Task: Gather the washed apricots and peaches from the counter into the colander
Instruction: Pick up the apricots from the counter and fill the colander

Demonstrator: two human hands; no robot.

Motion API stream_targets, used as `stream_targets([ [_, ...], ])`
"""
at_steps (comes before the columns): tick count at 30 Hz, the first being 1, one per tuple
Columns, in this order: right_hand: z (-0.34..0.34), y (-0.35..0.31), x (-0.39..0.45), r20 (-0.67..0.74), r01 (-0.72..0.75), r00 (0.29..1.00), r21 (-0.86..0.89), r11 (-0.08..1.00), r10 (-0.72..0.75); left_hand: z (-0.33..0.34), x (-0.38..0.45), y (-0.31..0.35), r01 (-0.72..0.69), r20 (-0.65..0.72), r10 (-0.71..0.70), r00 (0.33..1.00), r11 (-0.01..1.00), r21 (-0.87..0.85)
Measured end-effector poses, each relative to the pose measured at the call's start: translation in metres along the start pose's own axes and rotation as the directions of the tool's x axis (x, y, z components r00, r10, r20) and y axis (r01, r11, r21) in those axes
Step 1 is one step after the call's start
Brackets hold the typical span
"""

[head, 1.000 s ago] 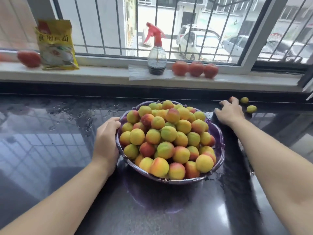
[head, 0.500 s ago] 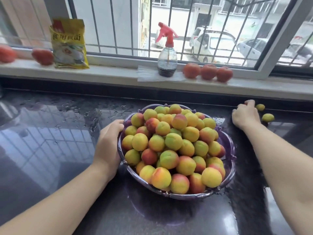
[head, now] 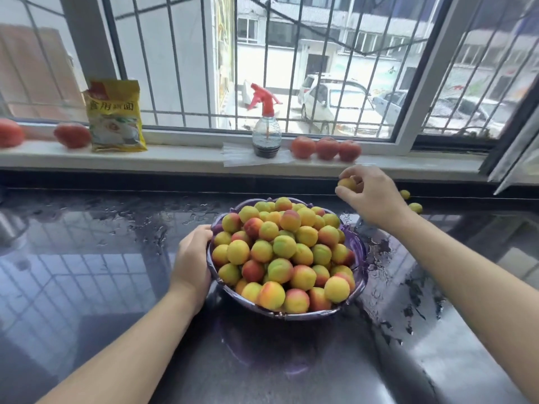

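Note:
A purple colander (head: 356, 249) stands on the wet black counter, heaped with several yellow, green and red apricots and peaches (head: 284, 247). My left hand (head: 192, 259) grips the colander's left rim. My right hand (head: 370, 195) is raised above the counter, right of and behind the colander, pinching one yellow apricot (head: 346, 183) in its fingertips. Two small yellow-green fruits (head: 415, 207) lie on the counter at the back right, behind my right wrist.
On the white windowsill stand a yellow food packet (head: 115, 116), a spray bottle (head: 266, 132) with a red trigger, three tomatoes (head: 326, 147) to its right and two tomatoes (head: 71, 135) at the far left. Water drops and puddles cover the counter (head: 116, 258).
My right hand has lifted off the counter with an apricot and moved left toward the colander. The left hand stays on the rim. The camera has tilted up.

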State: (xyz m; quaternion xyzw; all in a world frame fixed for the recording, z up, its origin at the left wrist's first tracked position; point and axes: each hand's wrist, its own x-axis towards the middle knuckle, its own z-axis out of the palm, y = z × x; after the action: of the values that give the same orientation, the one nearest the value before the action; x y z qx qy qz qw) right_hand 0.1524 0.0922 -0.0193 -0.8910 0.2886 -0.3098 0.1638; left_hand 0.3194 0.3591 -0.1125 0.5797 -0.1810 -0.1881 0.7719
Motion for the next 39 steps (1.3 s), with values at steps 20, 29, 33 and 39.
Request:
stream_targets([
  [20,0.004,-0.087,-0.002,0.410,-0.059,0.910,0.263,0.963,-0.056,-0.005,0.003,-0.003,-0.023,0.009,0.022,1.000,0.996,0.082],
  [29,0.039,-0.111,0.024,0.529,0.099,0.847,-0.042,0.994,-0.062,-0.003,0.000,-0.001,-0.030,0.003,0.030,1.000,0.997,0.072],
  [33,0.037,-0.113,0.029,0.575,0.071,0.818,-0.085,0.994,-0.009,-0.002,-0.002,0.000,-0.039,0.001,0.039,0.999,0.994,0.102],
  [39,0.033,-0.106,0.024,0.534,0.073,0.844,-0.016,0.997,-0.053,-0.003,-0.002,0.001,-0.035,-0.002,0.035,0.999,0.995,0.098],
])
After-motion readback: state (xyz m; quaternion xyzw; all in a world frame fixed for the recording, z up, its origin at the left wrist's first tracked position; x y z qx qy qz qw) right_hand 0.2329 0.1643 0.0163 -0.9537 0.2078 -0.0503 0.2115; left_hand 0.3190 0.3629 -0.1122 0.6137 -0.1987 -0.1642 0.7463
